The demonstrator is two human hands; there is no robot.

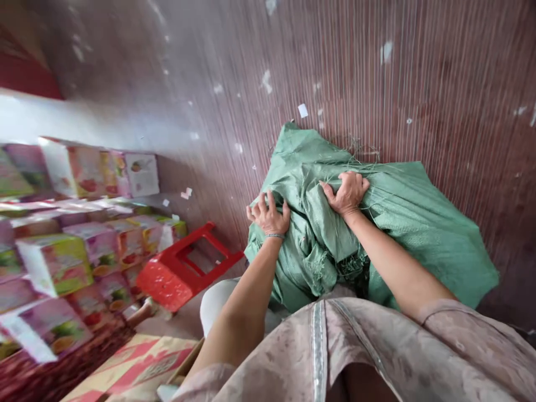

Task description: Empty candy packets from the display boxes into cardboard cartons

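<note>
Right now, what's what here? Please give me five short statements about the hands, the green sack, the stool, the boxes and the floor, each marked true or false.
1. The left hand and right hand are both on the green sack. True.
2. The stool is blue. False: the stool is red.
3. Colourful boxes fill the right side of the picture. False: the boxes are on its left side.
4. A band circles the wrist of the left hand. True.
5. The floor is spotlessly clean. False: white scraps and pale marks show on the floor.
</note>
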